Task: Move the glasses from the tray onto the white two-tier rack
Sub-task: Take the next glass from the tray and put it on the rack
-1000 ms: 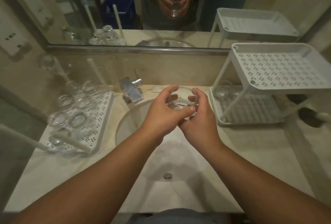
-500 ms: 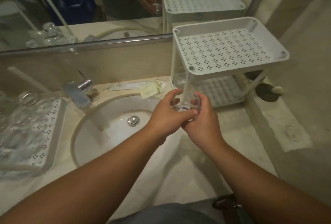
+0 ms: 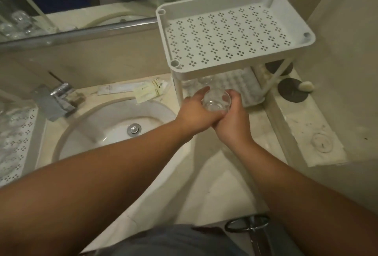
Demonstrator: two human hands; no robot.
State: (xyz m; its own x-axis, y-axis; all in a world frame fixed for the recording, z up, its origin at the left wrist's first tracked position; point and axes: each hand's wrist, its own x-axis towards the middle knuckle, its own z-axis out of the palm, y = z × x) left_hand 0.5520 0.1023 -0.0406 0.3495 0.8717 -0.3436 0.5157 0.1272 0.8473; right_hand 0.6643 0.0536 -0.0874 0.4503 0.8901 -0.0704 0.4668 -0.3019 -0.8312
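Note:
Both my hands hold one clear glass (image 3: pixel 217 100) upright, just in front of the lower tier of the white two-tier rack (image 3: pixel 235 32). My left hand (image 3: pixel 194 113) wraps its left side, my right hand (image 3: pixel 232 119) its right side. The rack's perforated top tier holds nothing. On the lower tier (image 3: pixel 245 88), at the back left, stand two glasses (image 3: pixel 204 80), partly hidden by the top tier. The white tray (image 3: pixel 18 139) lies at the far left edge; the glasses on it are a blur.
A round sink (image 3: pixel 114 124) with a chrome tap (image 3: pixel 59 98) sits between tray and rack. Paper sachets (image 3: pixel 147 92) lie behind the sink. A dark round dish (image 3: pixel 292 91) with a small soap stands right of the rack. A mirror runs along the back wall.
The view has swung right and my hands have carried the glass from over the sink rightwards to the front of the rack's lower tier.

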